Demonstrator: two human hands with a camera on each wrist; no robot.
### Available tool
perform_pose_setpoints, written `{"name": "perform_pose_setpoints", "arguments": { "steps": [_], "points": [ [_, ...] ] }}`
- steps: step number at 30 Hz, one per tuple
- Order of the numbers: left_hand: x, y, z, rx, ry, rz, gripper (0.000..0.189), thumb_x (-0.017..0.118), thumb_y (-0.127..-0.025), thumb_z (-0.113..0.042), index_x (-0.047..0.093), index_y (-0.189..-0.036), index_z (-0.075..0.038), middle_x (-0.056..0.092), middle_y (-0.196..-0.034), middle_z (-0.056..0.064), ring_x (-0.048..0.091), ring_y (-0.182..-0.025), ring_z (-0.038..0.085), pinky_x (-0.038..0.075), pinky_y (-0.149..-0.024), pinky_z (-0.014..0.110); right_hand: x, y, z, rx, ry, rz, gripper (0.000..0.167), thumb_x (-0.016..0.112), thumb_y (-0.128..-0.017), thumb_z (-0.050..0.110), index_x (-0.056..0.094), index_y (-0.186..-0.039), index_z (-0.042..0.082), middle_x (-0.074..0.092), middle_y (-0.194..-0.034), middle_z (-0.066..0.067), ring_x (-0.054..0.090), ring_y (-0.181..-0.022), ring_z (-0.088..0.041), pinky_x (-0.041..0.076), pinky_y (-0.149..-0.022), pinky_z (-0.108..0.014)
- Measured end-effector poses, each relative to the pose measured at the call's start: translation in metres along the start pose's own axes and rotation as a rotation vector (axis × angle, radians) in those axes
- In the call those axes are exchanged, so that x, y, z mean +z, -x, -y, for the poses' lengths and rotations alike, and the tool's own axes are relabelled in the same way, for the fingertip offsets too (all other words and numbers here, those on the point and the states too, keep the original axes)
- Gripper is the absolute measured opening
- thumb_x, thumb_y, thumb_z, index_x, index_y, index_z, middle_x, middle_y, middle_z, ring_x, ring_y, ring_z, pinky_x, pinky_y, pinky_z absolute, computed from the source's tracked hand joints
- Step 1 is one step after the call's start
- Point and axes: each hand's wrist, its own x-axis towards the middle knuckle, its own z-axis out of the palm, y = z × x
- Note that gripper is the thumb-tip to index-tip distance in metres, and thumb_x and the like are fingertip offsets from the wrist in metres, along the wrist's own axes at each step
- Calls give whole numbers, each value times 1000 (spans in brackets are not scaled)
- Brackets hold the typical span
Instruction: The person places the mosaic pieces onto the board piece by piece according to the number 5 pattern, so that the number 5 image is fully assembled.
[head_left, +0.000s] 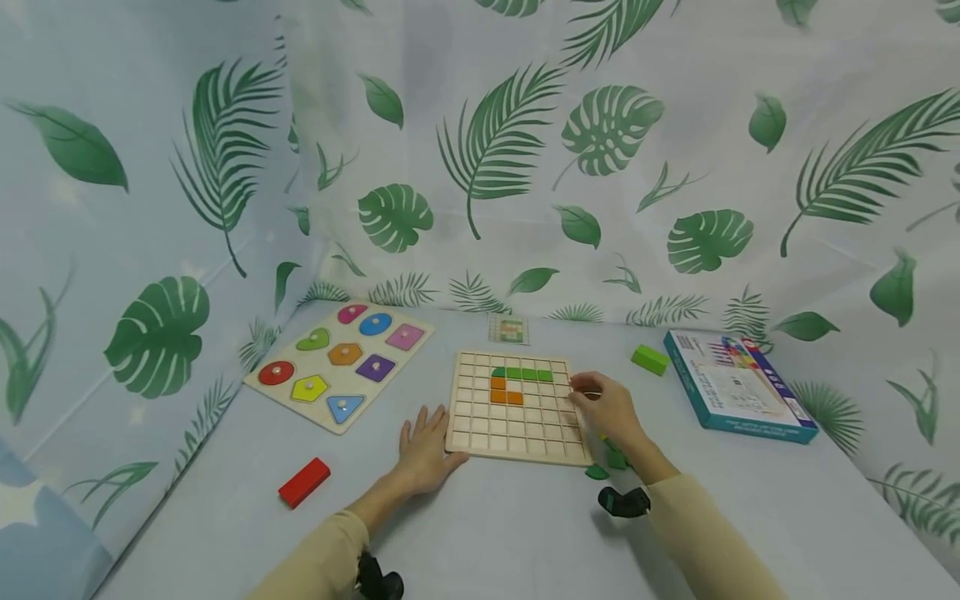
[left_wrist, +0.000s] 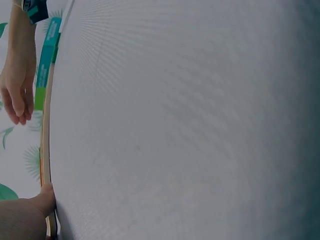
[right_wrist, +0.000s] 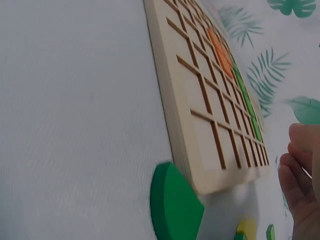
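Note:
A wooden grid board [head_left: 517,429] lies on the table, with green pieces [head_left: 531,375] in a row and orange pieces [head_left: 498,397] below them. My left hand [head_left: 426,457] rests with spread fingers at its left edge. In the left wrist view, the left thumb [left_wrist: 46,200] touches the board's side. My right hand [head_left: 611,408] is over the board's right edge, fingers loosely bent. No piece shows between its fingertips [right_wrist: 300,135]. Loose green pieces [head_left: 597,472] lie by the near right corner; a rounded green one [right_wrist: 175,205] is close to that corner in the right wrist view.
A shape puzzle [head_left: 333,421] with knobbed pieces lies at the left, a red block [head_left: 304,482] nearer. Behind the board is a small patterned card [head_left: 492,329]. A green block [head_left: 649,360] and a blue-edged box [head_left: 738,392] sit at the right. Leaf-patterned cloth walls [head_left: 517,208] enclose the table.

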Motion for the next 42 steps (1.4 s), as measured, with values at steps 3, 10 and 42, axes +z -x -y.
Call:
{"name": "perform_pose_setpoints", "arguments": {
  "steps": [3, 10, 42],
  "points": [
    [0, 1, 1, -2, -2, -4, 73, 62, -91, -34, 32, -142, 7, 27, -149, 24, 11, -139, 43, 4, -107, 62, -4, 2, -5, 1, 17, -19, 25, 66, -88, 6, 63, -111, -3, 66, -103, -16, 62, -97, -30, 51, -84, -41],
    [0, 2, 0, 9, 20, -3, 73, 63, -90, -32, 31, -142, 8, 27, -149, 25, 11, -139, 44, 3, -107, 63, -13, 7, -13, 1, 36, -26, 23, 65, -88, 7, 63, -110, -1, 66, -102, -14, 62, -96, -29, 50, -85, -43],
    [0, 2, -1, -4, 2, 0, 73, 63, -90, -32, 31, -142, 9, 27, -149, 24, 11, -139, 43, 3, -107, 62, -68, 46, -51, 80, 130, 243, 22, 54, -89, -2, 63, -109, 2, 67, -96, -4, 60, -89, -21, 50, -83, -42]
  ]
}}
